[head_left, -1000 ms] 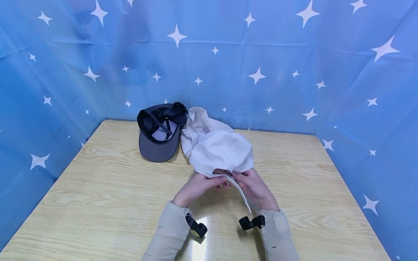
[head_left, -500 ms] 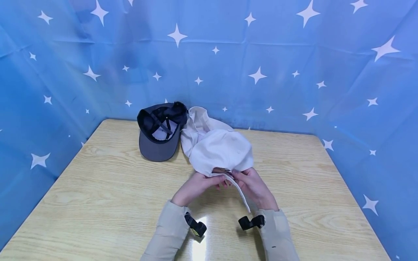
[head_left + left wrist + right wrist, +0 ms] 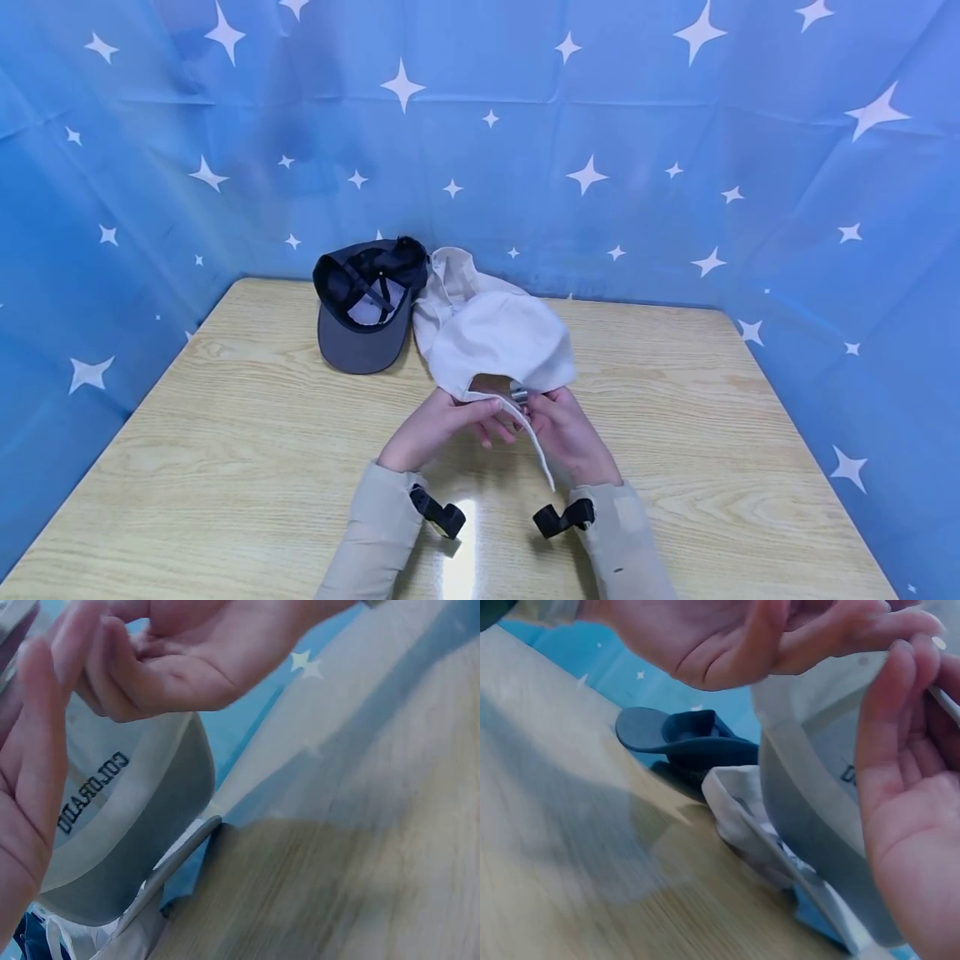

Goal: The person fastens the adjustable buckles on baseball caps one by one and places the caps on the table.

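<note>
Pinching strap (image 3: 537, 443) in left hand (image 3: 438, 422), white cap (image 3: 501, 333) beside buckle (image 3: 518, 394) in right hand (image 3: 573, 435). Trailing strap near and right.

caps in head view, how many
3: a dark cap on the left, a pale cap beside it, a held white cap in front; more may be hidden behind.

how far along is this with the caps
Done, it seems: the dark cap lies open side up on the table beside a pale cap. In hand: a white cap, gripped near its back opening by the left hand and right hand. Remaining, probably: fastening its strap, whose end hangs loose near the metal buckle; whether it passes through cannot be told.
</note>
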{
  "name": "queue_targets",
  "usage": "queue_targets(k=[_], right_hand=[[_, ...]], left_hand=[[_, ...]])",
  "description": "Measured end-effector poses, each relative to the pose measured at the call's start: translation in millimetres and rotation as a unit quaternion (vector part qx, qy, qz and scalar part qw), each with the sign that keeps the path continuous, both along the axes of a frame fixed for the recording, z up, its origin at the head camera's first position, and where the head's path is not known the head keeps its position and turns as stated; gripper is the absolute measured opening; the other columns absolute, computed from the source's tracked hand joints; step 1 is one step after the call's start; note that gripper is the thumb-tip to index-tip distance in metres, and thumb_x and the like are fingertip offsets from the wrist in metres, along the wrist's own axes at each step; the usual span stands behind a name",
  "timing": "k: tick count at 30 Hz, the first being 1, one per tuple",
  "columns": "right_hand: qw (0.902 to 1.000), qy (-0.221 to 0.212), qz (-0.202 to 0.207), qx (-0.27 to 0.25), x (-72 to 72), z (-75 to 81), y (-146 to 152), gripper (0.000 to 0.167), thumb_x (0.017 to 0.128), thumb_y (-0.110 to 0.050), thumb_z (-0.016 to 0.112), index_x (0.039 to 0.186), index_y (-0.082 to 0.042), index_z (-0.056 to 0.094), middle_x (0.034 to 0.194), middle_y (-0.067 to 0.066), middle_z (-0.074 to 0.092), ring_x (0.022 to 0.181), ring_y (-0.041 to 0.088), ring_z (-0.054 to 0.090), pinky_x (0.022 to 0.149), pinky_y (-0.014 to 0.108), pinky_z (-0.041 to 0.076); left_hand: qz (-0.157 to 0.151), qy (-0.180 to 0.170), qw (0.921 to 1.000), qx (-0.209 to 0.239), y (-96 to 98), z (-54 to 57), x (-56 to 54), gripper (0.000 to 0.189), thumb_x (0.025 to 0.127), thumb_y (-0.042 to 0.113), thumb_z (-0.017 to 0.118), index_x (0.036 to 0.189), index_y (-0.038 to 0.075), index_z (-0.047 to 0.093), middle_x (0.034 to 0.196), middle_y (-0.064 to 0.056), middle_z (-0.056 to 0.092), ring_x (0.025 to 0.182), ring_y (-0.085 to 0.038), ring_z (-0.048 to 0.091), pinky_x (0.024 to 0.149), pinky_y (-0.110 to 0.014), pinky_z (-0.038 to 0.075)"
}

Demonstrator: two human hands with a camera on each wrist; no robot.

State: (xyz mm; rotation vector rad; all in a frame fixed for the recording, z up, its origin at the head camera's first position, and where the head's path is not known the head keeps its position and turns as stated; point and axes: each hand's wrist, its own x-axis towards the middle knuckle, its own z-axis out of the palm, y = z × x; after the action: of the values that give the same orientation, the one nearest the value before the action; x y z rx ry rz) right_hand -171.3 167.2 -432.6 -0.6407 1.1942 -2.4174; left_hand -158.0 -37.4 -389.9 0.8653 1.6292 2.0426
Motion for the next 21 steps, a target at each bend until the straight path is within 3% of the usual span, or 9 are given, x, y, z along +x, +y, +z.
queue_targets(k=[3,8,15,21], right_hand=[[0.9984,-0.005,0.025,-0.050,-0.3,-2.0,-3.5,0.024,0.093,0.005,0.030,0.100,-0.006,0.050,0.089,0.002,0.057,0.077,0.011,0.055,0.069,0.021,0.046],[0.9932,0.007,0.073,-0.091,-1.3,-1.7,-6.2,0.022,0.093,0.001,0.034,0.099,-0.004,0.054,0.086,0.003,0.059,0.074,0.010,0.055,0.065,0.019,0.045],[0.9791,0.003,0.123,-0.162,-0.1,4.7,-8.1,0.012,0.090,-0.002,0.047,0.099,-0.005,0.053,0.088,0.005,0.059,0.073,0.010,0.054,0.064,0.018,0.044],[0.9754,0.022,0.117,-0.186,1.4,8.1,-9.2,0.014,0.091,-0.006,0.047,0.104,-0.008,0.053,0.092,0.003,0.060,0.073,0.012,0.054,0.065,0.021,0.041]], left_hand=[[-0.004,-0.023,0.9997,0.011,-3.3,-5.7,-2.2,0.022,0.092,0.010,0.048,0.108,-0.003,0.057,0.099,-0.022,0.062,0.082,-0.035,0.062,0.052,-0.034,0.048],[0.023,-0.039,0.9977,0.051,-4.5,-13.1,-6.0,0.018,0.092,0.012,0.050,0.101,-0.001,0.058,0.087,-0.024,0.061,0.071,-0.026,0.063,0.049,-0.027,0.047],[0.075,-0.053,0.9897,0.110,-5.1,-6.2,-5.1,0.015,0.084,0.008,0.060,0.092,0.001,0.050,0.070,-0.009,0.059,0.056,-0.019,0.059,0.048,-0.023,0.045],[0.105,-0.073,0.9848,0.117,-6.6,-1.8,-4.1,0.018,0.083,0.010,0.062,0.085,0.003,0.046,0.069,-0.009,0.056,0.058,-0.019,0.057,0.049,-0.023,0.044]])
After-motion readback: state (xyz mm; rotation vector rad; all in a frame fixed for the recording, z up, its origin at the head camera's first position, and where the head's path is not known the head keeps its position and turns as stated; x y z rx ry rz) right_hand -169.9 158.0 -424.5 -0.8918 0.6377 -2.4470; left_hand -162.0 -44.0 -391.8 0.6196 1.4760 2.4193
